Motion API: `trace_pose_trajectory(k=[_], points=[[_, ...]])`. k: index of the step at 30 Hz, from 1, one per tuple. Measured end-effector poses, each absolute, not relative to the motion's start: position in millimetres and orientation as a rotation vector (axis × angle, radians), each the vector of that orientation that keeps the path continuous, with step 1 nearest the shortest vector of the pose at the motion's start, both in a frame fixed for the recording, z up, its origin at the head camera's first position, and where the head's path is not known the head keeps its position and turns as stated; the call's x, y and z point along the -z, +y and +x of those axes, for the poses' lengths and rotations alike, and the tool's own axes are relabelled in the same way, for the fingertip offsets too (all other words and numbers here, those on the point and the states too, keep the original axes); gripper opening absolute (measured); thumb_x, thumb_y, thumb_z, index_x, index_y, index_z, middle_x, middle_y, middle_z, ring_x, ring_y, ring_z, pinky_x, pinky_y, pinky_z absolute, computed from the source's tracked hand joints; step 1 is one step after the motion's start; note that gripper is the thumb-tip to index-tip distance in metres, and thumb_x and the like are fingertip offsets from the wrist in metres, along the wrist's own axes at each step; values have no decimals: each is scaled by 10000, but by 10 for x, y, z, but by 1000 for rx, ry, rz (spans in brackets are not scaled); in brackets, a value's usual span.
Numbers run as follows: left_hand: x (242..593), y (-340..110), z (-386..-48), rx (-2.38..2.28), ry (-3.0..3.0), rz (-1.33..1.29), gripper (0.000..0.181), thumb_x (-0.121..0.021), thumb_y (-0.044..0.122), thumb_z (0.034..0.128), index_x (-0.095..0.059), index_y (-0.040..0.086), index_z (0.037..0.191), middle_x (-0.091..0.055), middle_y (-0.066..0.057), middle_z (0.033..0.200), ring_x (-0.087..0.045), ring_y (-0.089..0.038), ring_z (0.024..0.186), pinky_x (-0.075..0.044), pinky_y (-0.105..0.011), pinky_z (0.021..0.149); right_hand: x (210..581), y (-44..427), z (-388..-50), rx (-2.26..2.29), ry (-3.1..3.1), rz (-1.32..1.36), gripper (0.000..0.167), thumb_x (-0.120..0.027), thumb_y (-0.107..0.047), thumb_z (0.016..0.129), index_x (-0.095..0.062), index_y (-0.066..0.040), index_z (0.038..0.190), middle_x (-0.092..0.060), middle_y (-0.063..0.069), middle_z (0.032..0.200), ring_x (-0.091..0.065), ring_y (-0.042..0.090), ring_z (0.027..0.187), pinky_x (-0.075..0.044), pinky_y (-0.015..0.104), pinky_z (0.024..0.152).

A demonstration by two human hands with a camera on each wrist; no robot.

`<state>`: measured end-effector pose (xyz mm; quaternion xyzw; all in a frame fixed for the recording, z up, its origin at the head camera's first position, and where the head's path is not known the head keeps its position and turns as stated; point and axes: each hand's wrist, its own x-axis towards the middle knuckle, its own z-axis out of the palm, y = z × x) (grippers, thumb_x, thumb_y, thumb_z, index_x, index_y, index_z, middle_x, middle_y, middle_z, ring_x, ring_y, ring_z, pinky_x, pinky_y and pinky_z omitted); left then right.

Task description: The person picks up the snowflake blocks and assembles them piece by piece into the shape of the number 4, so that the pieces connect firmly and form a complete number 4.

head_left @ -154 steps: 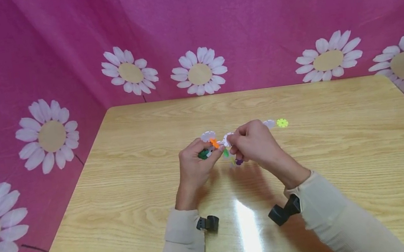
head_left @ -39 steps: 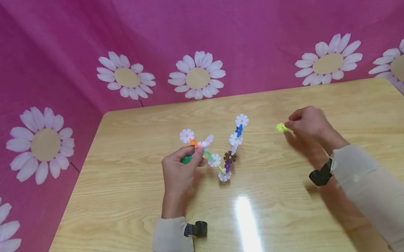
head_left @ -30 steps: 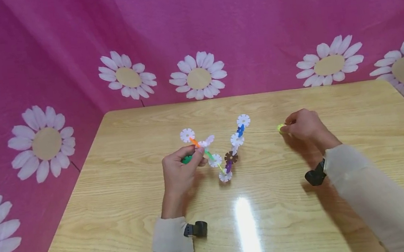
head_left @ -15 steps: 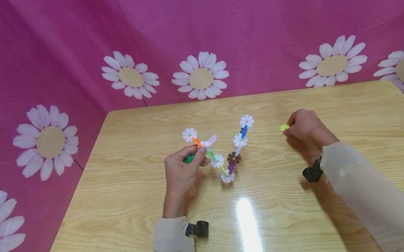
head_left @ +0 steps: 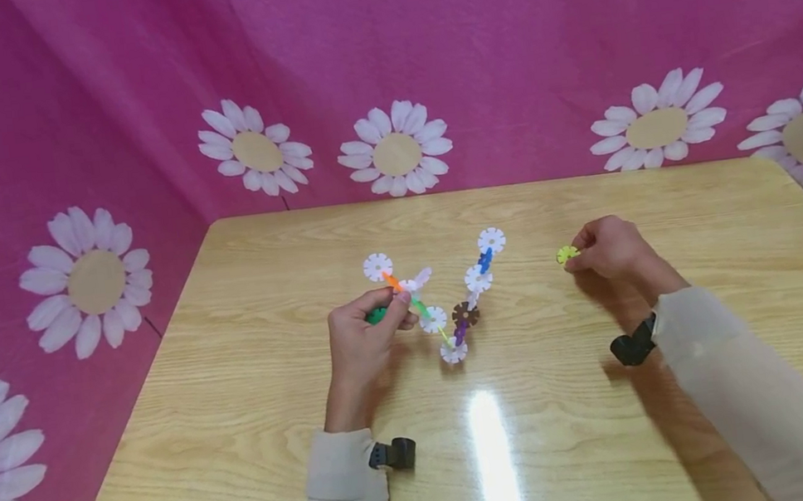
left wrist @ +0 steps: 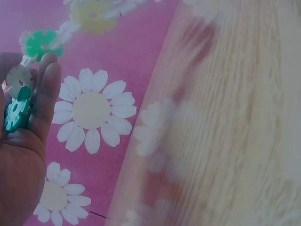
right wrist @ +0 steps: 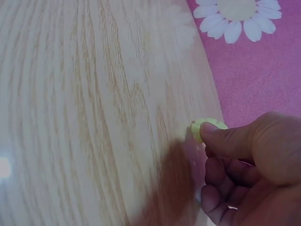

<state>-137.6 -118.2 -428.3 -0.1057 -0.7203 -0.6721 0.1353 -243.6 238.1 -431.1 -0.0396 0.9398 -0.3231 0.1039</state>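
Observation:
My left hand (head_left: 365, 334) pinches the left arm of a V-shaped chain of interlocking notched discs (head_left: 432, 319), held over the table. White discs alternate with orange, green, yellow, purple, brown and blue ones. A dark green disc (left wrist: 18, 115) sits by the palm in the left wrist view, partly covered by the fingers. At the chain's right end is a white disc (head_left: 491, 240). Farther right, my right hand (head_left: 615, 245) pinches a single yellow-green disc (head_left: 567, 254) between thumb and fingers; the thumb (right wrist: 211, 132) covers part of it in the right wrist view.
The wooden table (head_left: 285, 465) has a glossy light reflection near its front. A pink curtain (head_left: 496, 38) with large white daisies closes off the back and left sides. Each wrist wears a black strap-mounted camera (head_left: 395, 454).
Five seconds ago both hands worked together at the chain. Since then my right hand has moved right and taken hold of the yellow-green disc; my left hand keeps the chain, shifted slightly left.

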Motion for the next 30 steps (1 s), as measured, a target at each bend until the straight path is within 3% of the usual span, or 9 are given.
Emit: trace_pose_trajectory(k=[8,16,23,30], points=[[4297,-1183,-1374,1937,-2085,-334,148,-694,60,948,-736,-82,957,-718,-140,760,-712,-260,681,-588,-350,675,4152,2375,-2316,923,2813,-245,304,-688,-178,937,-696,87,1086,-671,159,946,-542,331,904,-457,427,778],[4280,-1178,-1362,1954,-2075,-341,150,-694,63,949,-736,-81,952,-713,-158,754,-709,-252,677,-587,-362,674,3895,2200,-2163,975,2923,-349,248,-669,-182,969,-718,53,1029,-685,110,829,-533,243,762,-426,379,694],[4290,-1163,-1352,1960,-2093,-309,146,-690,68,952,-738,-69,964,-714,-139,749,-710,-249,684,-585,-345,674,3658,2003,-1980,1056,2981,-522,191,-672,-173,971,-741,4,958,-585,7,658,-457,197,649,-365,362,621],[4297,-1153,-1338,1977,-2084,-334,169,-697,88,952,-737,-75,972,-716,-155,767,-711,-257,694,-586,-349,688,3478,1872,-1852,1068,2971,-579,184,-671,-187,976,-736,-16,959,-534,-14,637,-424,180,607,-341,344,586]])
